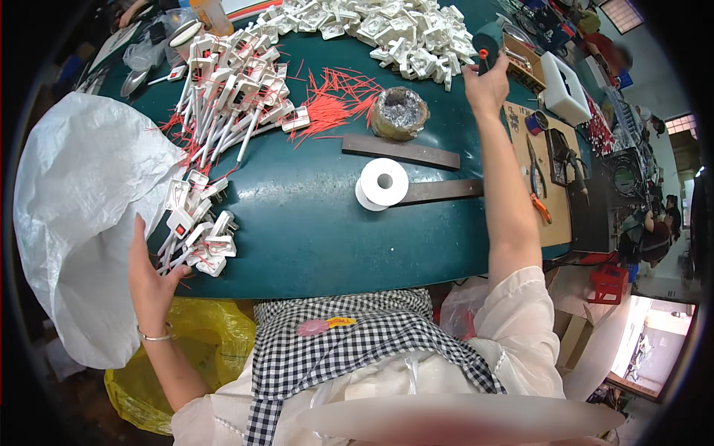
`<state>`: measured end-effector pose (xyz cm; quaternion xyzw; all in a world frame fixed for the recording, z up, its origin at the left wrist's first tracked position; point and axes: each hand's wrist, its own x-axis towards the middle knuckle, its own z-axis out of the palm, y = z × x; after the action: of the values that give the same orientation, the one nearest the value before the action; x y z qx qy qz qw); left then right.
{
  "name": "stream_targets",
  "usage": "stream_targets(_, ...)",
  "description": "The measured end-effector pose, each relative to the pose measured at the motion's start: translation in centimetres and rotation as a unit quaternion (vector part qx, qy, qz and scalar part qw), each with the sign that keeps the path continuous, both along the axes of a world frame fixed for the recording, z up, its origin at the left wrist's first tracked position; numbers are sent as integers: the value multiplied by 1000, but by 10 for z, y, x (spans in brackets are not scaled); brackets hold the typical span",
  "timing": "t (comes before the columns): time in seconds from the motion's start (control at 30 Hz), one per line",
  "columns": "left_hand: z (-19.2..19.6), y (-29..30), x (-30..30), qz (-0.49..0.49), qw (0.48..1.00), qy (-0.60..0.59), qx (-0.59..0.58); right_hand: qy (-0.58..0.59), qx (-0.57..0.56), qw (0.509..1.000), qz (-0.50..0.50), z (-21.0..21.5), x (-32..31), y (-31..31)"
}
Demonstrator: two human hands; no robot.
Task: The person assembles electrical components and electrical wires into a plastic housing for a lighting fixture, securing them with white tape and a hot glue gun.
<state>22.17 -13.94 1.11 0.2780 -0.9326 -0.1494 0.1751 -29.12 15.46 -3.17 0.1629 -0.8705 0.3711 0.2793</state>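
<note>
Two hands are at work on a dark green table (312, 230), far apart from each other. The left hand (151, 276) rests with fingers spread at the table's near left edge, touching a small heap of white plug parts (197, 230) with metal prongs; a big white sack (82, 215) bulges just left of that heap. The right hand (487, 83) is stretched to the table's far right and is closed around a teal-handled tool (487, 44). Beside that tool lies a large pile of white plastic pieces (387, 30). Toward the table's middle sit a white tape roll (384, 182), two dark metal bars (401, 151), a foil-lined round pot (399, 111), and scattered red wire bits (335, 97).
</note>
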Motion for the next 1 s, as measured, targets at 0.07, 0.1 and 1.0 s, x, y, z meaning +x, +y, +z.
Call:
stream_targets(0.07,12,15,-12,-12,999,35,-37,-20,-18,1000,14,-7,-4,-9)
stream_targets(0.1,17,23,-20,-26,995,63,-74,-34,-29,999,25,-9,-2,-15)
stream_targets(1.0,-32,145,-227,-214,833,194,472,-111,-379,873,286,31,232,31)
